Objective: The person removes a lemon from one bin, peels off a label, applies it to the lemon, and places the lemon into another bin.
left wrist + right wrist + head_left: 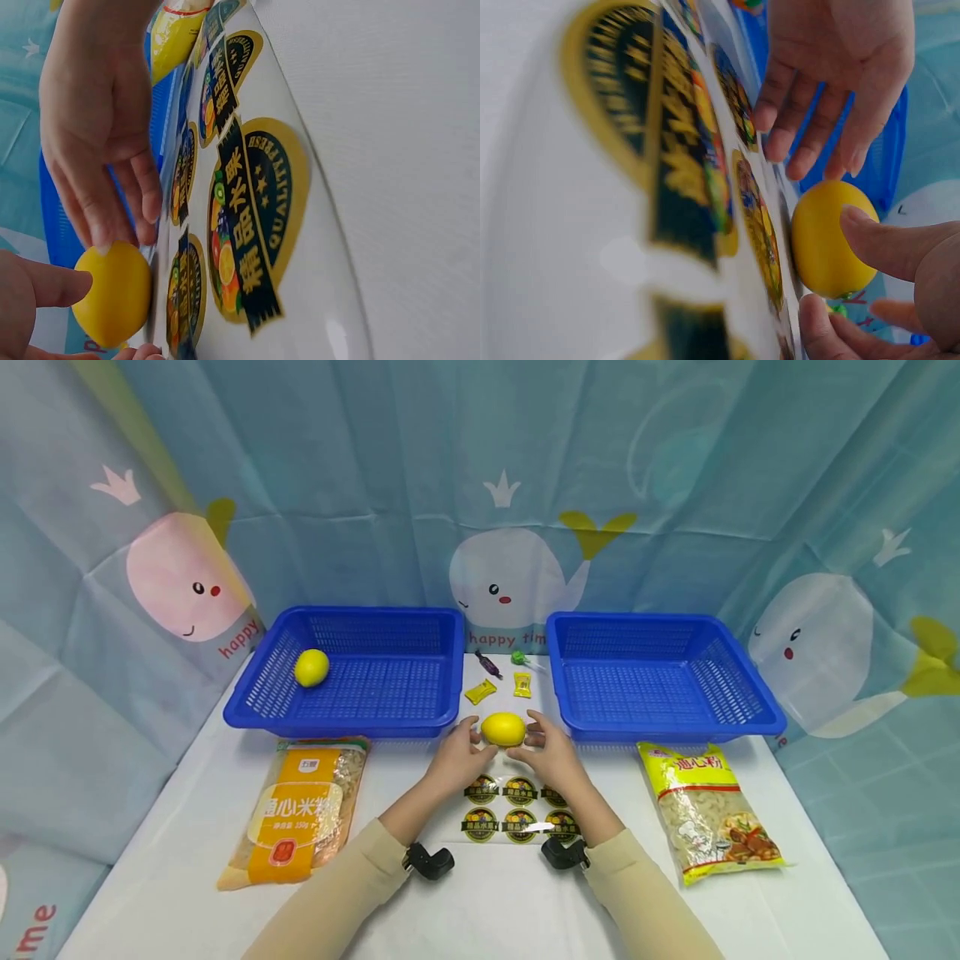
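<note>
A yellow lemon (503, 729) lies on its side between the two hands, just beyond a clear sheet of round fruit stickers (519, 792). My left hand (459, 758) is at its left side, thumb and fingers spread apart. On the opposite side, my right hand (553, 758) faces it with loosely bent fingers. In the right wrist view the right thumb (900, 244) overlaps the lemon (831, 240), while the left fingers point down just above it. Neither hand is closed round the fruit. Dark camera straps circle both wrists.
Behind stand two blue baskets; the left basket (345, 727) contains another lemon (311, 668), the right basket (675, 729) stands opposite. Between them lie a purple candy (488, 665), yellow candies (481, 692) and a green lollipop (519, 657). Pasta bags flank the arms: orange bag (300, 810), yellow bag (708, 814).
</note>
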Available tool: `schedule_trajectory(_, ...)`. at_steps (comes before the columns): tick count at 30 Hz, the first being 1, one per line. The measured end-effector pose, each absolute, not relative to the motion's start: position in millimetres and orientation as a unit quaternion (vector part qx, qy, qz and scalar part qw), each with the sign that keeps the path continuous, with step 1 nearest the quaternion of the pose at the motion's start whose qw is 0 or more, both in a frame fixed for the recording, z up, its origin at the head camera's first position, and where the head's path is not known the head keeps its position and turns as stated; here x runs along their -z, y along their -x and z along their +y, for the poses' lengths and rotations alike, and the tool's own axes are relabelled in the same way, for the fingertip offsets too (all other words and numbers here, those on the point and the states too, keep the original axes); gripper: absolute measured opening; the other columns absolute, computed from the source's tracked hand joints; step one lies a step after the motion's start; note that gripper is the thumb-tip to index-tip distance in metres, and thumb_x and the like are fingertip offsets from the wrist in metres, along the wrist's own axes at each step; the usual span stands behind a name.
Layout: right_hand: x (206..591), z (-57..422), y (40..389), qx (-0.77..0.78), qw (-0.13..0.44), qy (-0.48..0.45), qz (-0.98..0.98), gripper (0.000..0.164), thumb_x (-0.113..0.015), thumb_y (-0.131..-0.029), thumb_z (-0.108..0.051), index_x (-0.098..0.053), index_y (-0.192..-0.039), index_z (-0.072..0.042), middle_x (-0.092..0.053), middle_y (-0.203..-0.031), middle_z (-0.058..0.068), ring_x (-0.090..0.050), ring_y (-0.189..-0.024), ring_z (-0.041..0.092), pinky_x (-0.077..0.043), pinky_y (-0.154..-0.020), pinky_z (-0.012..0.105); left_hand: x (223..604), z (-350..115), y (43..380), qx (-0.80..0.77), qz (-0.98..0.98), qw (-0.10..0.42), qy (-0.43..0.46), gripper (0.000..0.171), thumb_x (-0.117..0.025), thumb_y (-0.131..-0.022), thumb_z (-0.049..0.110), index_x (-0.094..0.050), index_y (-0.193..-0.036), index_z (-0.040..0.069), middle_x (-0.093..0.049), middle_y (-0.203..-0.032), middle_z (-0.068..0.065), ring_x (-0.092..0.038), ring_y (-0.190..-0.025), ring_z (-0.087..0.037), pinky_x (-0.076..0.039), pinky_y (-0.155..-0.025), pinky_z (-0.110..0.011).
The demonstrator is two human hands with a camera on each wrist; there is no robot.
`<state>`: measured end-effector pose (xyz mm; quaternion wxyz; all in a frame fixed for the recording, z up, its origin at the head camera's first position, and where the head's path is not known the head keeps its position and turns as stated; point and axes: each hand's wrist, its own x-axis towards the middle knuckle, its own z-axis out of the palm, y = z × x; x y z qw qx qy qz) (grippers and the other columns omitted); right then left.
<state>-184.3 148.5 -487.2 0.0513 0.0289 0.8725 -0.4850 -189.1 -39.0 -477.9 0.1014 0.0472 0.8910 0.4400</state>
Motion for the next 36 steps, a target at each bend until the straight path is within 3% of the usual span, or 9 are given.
schedule_trajectory(4,481.6,154.0,171.9,0.472,0.046,-0.036,0.88,0.085,-0.084,-0.084,-0.029,-0.039,-0.153,-0.01,-0.06,-0.137,0.014,-0.064,-0.115,0.028,-0.055,-0.097,0.047,473.2,-47.2,181.6,-0.434,0.894,0.099,-0.056,0.068,-0.07,-0.094,0.026,-0.041,-0.151,0.004,-0.062,-0.125,-0.016,-0.065,-0.102,-0.027,-0.057,-0.087,-0.044)
schedule_trajectory(12,478.2,162.6,148.1,0.385,0.025,0.014,0.923,0.059,-0.086,-0.08,-0.036,-0.064,-0.127,-0.009,-0.068,-0.117,0.007,-0.059,-0.1,0.024,-0.051,-0.088,0.041,472.7,-66.3,168.0,-0.422,0.899,0.081,-0.086,0.055,-0.072,-0.091,0.02,-0.055,-0.139,0.003,-0.064,-0.111,-0.012,-0.061,-0.096,-0.024,-0.052,-0.086,-0.041)
schedule_trajectory(16,483.9,159.4,143.4,0.337,0.043,0.072,0.938,0.057,-0.088,-0.076,-0.042,-0.068,-0.119,-0.01,-0.065,-0.112,0.003,-0.054,-0.107,0.024,-0.049,-0.093,0.041,473.9,-69.0,163.5,-0.404,0.904,0.062,-0.126,0.042,-0.075,-0.089,0.016,-0.064,-0.127,0.002,-0.066,-0.104,-0.011,-0.06,-0.091,-0.023,-0.051,-0.083,-0.039)
schedule_trajectory(19,486.7,155.9,143.5,0.31,0.046,0.095,0.945,0.047,-0.089,-0.075,-0.041,-0.07,-0.108,-0.013,-0.062,-0.102,-0.001,-0.052,-0.105,0.022,-0.048,-0.093,0.039,476.6,-69.1,157.4,-0.378,0.915,0.036,-0.138,0.037,-0.077,-0.088,0.018,-0.068,-0.122,0.006,-0.066,-0.11,-0.012,-0.061,-0.097,-0.025,-0.053,-0.088,-0.042)
schedule_trajectory(24,486.0,152.6,145.3,0.3,0.041,0.118,0.946,0.033,-0.09,-0.074,-0.036,-0.068,-0.089,-0.016,-0.057,-0.088,-0.003,-0.047,-0.09,0.017,-0.044,-0.08,0.035,480.2,-67.4,145.9,-0.357,0.925,0.007,-0.133,0.037,-0.079,-0.087,0.019,-0.069,-0.121,0.01,-0.06,-0.121,-0.012,-0.059,-0.114,-0.031,-0.05,-0.101,-0.049)
schedule_trajectory(32,488.7,151.4,141.3,0.267,0.068,0.121,0.954,0.041,-0.089,-0.074,-0.042,-0.067,-0.096,-0.017,-0.056,-0.094,-0.004,-0.046,-0.091,0.016,-0.045,-0.081,0.035,480.7,-66.2,135.5,-0.343,0.929,-0.018,-0.139,0.031,-0.078,-0.087,0.016,-0.071,-0.116,0.008,-0.061,-0.114,-0.01,-0.057,-0.112,-0.031,-0.048,-0.101,-0.049)
schedule_trajectory(36,488.3,151.6,141.6,0.279,0.078,0.114,0.95,0.041,-0.091,-0.072,-0.039,-0.062,-0.092,-0.018,-0.054,-0.092,-0.005,-0.044,-0.089,0.017,-0.043,-0.079,0.034,480.7,-65.5,132.5,-0.344,0.927,-0.02,-0.148,0.029,-0.077,-0.087,0.015,-0.071,-0.115,0.008,-0.061,-0.113,-0.009,-0.056,-0.112,-0.031,-0.049,-0.099,-0.048)
